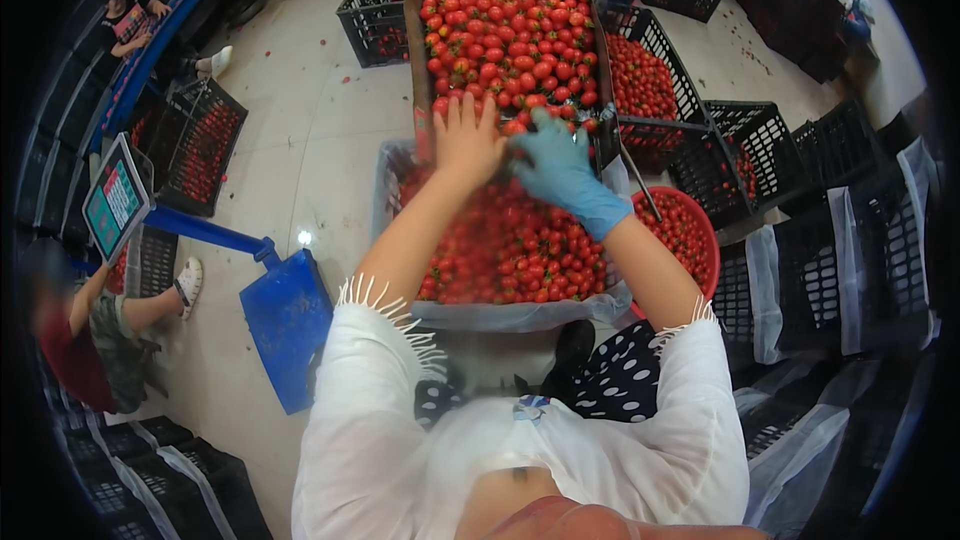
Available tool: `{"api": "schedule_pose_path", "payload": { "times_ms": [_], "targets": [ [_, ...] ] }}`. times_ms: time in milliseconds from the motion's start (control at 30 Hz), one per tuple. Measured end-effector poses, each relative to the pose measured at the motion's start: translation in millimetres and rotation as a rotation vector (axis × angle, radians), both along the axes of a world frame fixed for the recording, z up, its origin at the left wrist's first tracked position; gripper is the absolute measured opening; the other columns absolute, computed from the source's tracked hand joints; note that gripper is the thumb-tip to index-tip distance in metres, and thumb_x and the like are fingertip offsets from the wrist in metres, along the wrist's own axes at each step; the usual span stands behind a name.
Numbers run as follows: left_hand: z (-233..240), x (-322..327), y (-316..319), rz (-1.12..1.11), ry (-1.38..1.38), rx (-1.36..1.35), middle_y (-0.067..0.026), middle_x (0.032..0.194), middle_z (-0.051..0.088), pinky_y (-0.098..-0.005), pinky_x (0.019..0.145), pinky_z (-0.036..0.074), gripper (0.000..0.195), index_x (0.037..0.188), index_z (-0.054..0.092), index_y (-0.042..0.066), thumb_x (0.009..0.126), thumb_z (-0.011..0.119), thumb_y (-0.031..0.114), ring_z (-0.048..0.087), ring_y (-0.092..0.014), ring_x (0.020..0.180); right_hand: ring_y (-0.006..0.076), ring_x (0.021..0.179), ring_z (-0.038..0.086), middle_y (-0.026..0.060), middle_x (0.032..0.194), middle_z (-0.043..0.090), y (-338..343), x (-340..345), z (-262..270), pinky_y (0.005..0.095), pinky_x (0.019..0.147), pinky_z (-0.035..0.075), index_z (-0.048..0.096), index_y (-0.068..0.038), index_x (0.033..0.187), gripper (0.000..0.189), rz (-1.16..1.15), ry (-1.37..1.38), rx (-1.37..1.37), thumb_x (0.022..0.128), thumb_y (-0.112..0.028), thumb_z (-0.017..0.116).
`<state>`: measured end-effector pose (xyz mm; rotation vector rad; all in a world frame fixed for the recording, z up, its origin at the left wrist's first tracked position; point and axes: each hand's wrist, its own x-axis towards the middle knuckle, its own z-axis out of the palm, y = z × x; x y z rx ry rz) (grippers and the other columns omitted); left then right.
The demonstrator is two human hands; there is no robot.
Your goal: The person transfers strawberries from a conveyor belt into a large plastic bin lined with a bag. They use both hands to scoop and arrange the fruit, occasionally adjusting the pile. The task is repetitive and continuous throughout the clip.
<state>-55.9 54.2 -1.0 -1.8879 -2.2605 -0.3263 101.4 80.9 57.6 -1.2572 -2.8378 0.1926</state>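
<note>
My bare left hand lies palm down with its fingers spread over small red tomatoes at the lower end of a sloping chute. Beside it, my right hand in a blue-green glove reaches over the same end. Its fingers bend toward the left hand, and whether they hold a tomato is hidden. Below both hands stands a crate with a pale plastic liner, full of cherry tomatoes. Some tomatoes under my left forearm are blurred.
A red tub and a black crate of tomatoes stand to the right. On the left are a blue dustpan-like scoop, a scale display and a seated person. Lined black crates crowd the right side.
</note>
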Motion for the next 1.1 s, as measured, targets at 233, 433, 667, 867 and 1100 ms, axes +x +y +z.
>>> {"api": "schedule_pose_path", "payload": {
  "times_ms": [233, 433, 667, 867, 1100],
  "targets": [
    [17, 16, -24, -0.204, -0.104, -0.021, -0.0200, 0.133, 0.043, -0.0536, 0.100, 0.032, 0.059, 0.135, 0.041, 0.011, 0.084, 0.058, 0.036, 0.040, -0.037, 0.121, 0.0452, 0.136, 0.016, 0.0143, 0.153, 0.008, 88, -13, -10, 0.0580, 0.106, 0.023, 0.034, -0.031, 0.142, 0.069, -0.377, 0.313, 0.078, 0.080, -0.050, 0.059],
    [18, 9, -5, -0.058, -0.014, -0.089, -0.0184, 0.150, 0.021, -0.0550, 0.107, 0.023, 0.071, 0.143, 0.026, 0.006, 0.088, 0.052, 0.043, 0.020, -0.042, 0.136, 0.0480, 0.136, 0.015, 0.0207, 0.150, 0.017, 55, 15, -51, 0.0545, 0.108, 0.020, 0.026, -0.032, 0.145, 0.079, -0.125, 0.309, 0.070, 0.077, -0.057, 0.059],
    [17, 16, -54, -0.209, -0.020, -0.267, -0.0165, 0.152, 0.014, -0.0518, 0.107, 0.027, 0.082, 0.144, 0.022, 0.003, 0.084, 0.058, 0.046, 0.017, -0.042, 0.137, 0.0481, 0.134, 0.019, 0.0233, 0.150, 0.016, 21, 35, -46, 0.0550, 0.106, 0.024, 0.018, -0.029, 0.148, 0.087, -0.093, 0.155, 0.125, 0.077, -0.053, 0.062],
    [35, 27, -44, -0.238, -0.042, -0.220, -0.0210, 0.126, 0.049, -0.0431, 0.084, 0.046, 0.042, 0.106, 0.057, -0.002, 0.077, 0.064, 0.028, 0.056, -0.035, 0.098, 0.0478, 0.136, 0.012, 0.0212, 0.150, 0.012, -3, 56, -54, 0.0561, 0.107, 0.023, 0.029, -0.024, 0.144, 0.081, 0.007, 0.152, 0.064, 0.076, -0.050, 0.066],
    [13, 18, -5, -0.112, -0.020, 0.086, -0.0245, 0.146, 0.023, -0.0485, 0.105, 0.030, 0.073, 0.138, 0.032, 0.001, 0.083, 0.059, 0.041, 0.029, -0.041, 0.132, 0.0462, 0.136, 0.016, 0.0190, 0.150, 0.019, 56, 26, -31, 0.0550, 0.109, 0.017, 0.041, -0.025, 0.138, 0.069, -0.127, 0.605, 0.083, 0.078, -0.050, 0.063]
  ]
}}
